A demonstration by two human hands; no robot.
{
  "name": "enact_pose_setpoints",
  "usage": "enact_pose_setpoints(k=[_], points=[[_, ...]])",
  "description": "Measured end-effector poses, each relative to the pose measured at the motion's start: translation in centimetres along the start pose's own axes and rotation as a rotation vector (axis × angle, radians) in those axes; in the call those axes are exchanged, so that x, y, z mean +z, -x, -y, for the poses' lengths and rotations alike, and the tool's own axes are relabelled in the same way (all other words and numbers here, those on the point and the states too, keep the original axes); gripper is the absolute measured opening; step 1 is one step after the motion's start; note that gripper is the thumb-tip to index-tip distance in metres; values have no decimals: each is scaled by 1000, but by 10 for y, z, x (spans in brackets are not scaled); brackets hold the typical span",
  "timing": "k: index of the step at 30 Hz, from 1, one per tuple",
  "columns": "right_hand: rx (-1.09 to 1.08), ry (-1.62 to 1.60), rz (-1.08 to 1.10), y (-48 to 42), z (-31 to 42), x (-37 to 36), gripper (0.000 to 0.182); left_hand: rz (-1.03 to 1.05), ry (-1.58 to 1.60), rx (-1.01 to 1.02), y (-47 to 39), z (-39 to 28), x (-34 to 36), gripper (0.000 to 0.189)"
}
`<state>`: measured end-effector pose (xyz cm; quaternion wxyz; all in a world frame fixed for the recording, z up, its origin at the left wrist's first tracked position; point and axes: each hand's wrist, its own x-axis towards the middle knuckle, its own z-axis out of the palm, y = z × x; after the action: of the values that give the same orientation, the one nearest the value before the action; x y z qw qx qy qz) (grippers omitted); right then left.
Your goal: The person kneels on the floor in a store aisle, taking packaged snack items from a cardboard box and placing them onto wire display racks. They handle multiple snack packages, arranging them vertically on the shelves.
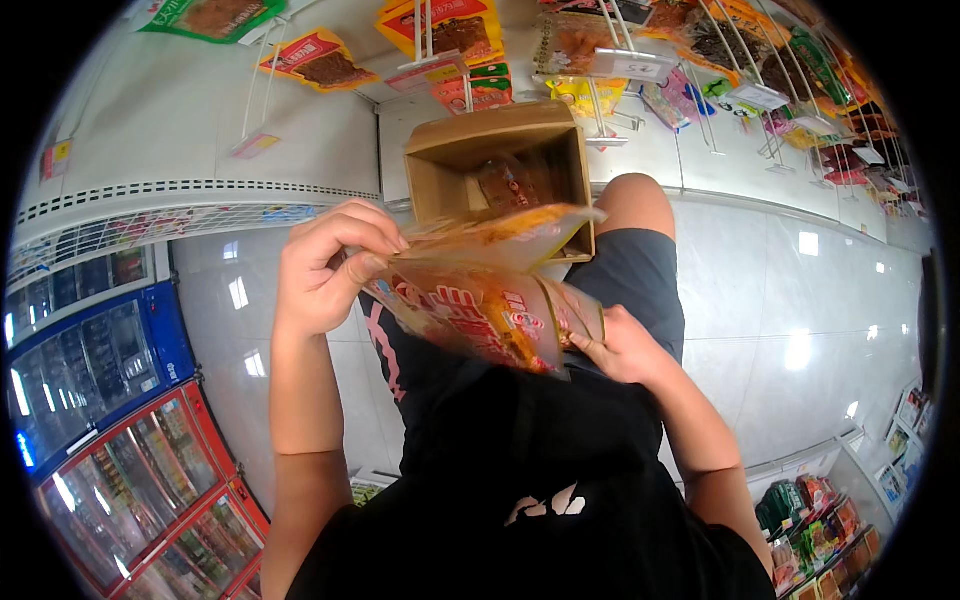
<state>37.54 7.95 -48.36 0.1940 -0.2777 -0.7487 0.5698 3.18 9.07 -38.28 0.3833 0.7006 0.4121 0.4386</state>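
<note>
My left hand (337, 262) pinches the top edges of several clear plastic snack packets (480, 307) between thumb and fingers. They hang fanned apart over my lap, with red printing and orange-brown food inside. My right hand (619, 346) grips the lower right corner of the nearer packets, its thumb on the front. Just beyond them stands an open cardboard box (491, 124), partly covered by the upper packet. Inside the box lies another dark reddish-brown packet (510, 184).
Snack bags (322, 60) hang on metal hooks of a white display wall ahead. A perforated shelf edge (187, 191) runs at left. Glass-door coolers in blue (161, 330) and red (202, 427) frames stand lower left. A snack shelf (817, 517) is lower right. My bare knee (636, 202) is beside the box.
</note>
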Motion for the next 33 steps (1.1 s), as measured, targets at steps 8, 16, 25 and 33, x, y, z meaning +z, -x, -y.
enact_pose_setpoints(k=[8, 16, 25, 33], points=[[123, -136, 62, 16, -18, 20, 29, 57, 81, -170, 35, 28, 3, 13], [206, -303, 126, 12, -31, 17, 34, -19, 101, -270, 52, 44, 6, 14], [206, -523, 269, 2, -22, 4, 43, 74, 15, -149, 36, 30, 9, 13], [31, -603, 51, -12, -8, 5, 90, 101, -97, -172, 26, 20, 14, 11]])
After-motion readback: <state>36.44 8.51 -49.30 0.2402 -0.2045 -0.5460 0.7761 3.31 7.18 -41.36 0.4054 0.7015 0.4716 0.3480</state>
